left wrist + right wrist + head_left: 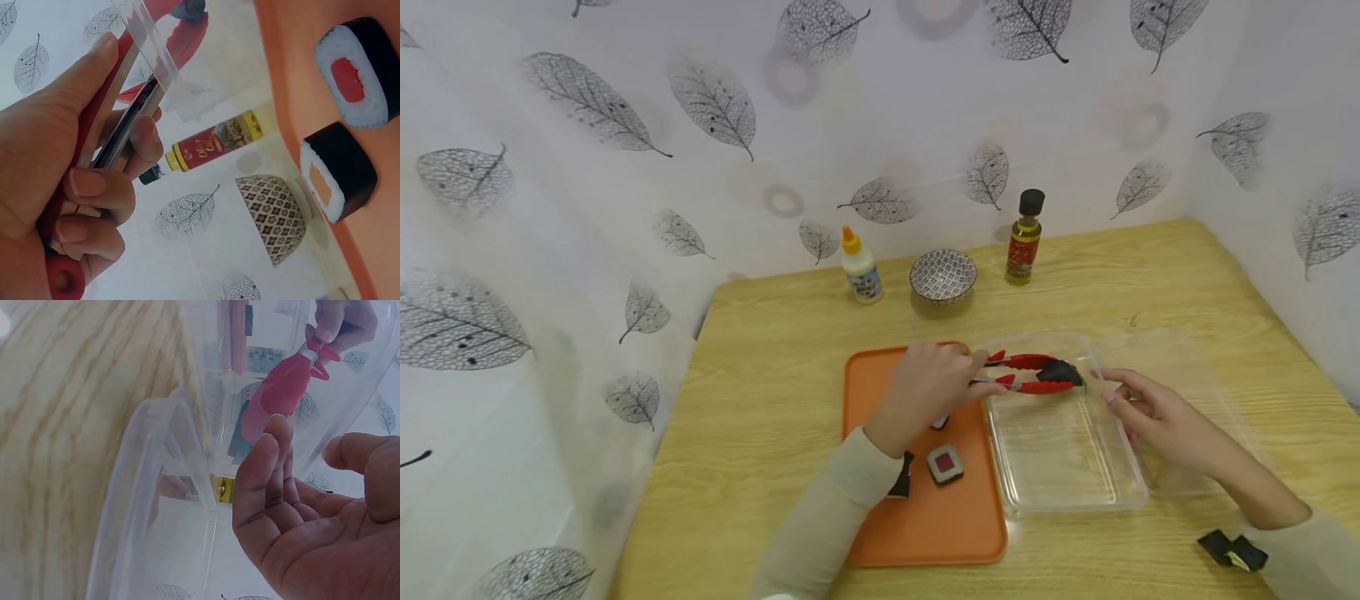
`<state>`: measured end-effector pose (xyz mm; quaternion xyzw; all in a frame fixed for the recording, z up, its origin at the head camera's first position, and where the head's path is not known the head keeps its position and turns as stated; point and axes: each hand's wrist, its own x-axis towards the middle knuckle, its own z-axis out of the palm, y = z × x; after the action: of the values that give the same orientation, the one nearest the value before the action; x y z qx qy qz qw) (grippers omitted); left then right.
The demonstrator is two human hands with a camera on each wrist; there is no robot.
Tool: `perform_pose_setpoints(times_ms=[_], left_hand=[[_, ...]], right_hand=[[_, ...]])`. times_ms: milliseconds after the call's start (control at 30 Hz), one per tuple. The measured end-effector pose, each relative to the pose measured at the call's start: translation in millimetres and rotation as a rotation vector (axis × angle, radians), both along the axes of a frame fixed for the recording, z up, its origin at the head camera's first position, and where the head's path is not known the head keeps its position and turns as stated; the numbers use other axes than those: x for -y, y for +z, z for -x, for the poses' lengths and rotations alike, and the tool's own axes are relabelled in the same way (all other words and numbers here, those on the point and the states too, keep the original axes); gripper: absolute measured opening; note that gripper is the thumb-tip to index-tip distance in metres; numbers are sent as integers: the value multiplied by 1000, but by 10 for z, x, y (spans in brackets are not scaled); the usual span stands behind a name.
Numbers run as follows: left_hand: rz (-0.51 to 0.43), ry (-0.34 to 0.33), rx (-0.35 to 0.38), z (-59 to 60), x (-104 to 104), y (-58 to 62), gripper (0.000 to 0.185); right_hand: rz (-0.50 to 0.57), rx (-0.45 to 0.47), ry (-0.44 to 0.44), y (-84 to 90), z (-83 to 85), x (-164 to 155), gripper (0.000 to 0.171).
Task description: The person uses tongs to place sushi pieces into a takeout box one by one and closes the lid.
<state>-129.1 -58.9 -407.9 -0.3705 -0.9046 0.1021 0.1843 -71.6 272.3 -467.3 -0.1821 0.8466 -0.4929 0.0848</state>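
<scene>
My left hand (928, 379) grips a pair of red-tipped tongs (1030, 361) above the far part of a clear plastic container (1060, 467). Between the tong tips is a black piece (1060, 373), probably a sushi roll. Under and beside the left forearm lies an orange tray (940, 533) with sushi rolls on it. One roll (946, 463) has a red centre; another roll (340, 169), with an orange centre, shows in the left wrist view. My right hand (1165, 421) is at the container's right wall, fingers loosely bent; whether they touch it is unclear.
A clear lid (1187, 375) lies right of the container. Small black pieces (1232, 550) are near the right sleeve. Along the back stand a glue bottle (863, 271), a patterned bowl (943, 277) and an olive oil bottle (1022, 246), before a leaf-patterned backdrop.
</scene>
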Motion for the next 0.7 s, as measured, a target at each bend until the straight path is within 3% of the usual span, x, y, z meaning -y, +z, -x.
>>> perform_pose_setpoints(times_ms=[400,700], left_hand=[[66,33,-43,-8,-91,-10,53],[26,34,-29,-23,-64,4,54]], right_hand=[[-25,-8,12,8,10,0,44],[-35,-3,7,13,7,-3,44]])
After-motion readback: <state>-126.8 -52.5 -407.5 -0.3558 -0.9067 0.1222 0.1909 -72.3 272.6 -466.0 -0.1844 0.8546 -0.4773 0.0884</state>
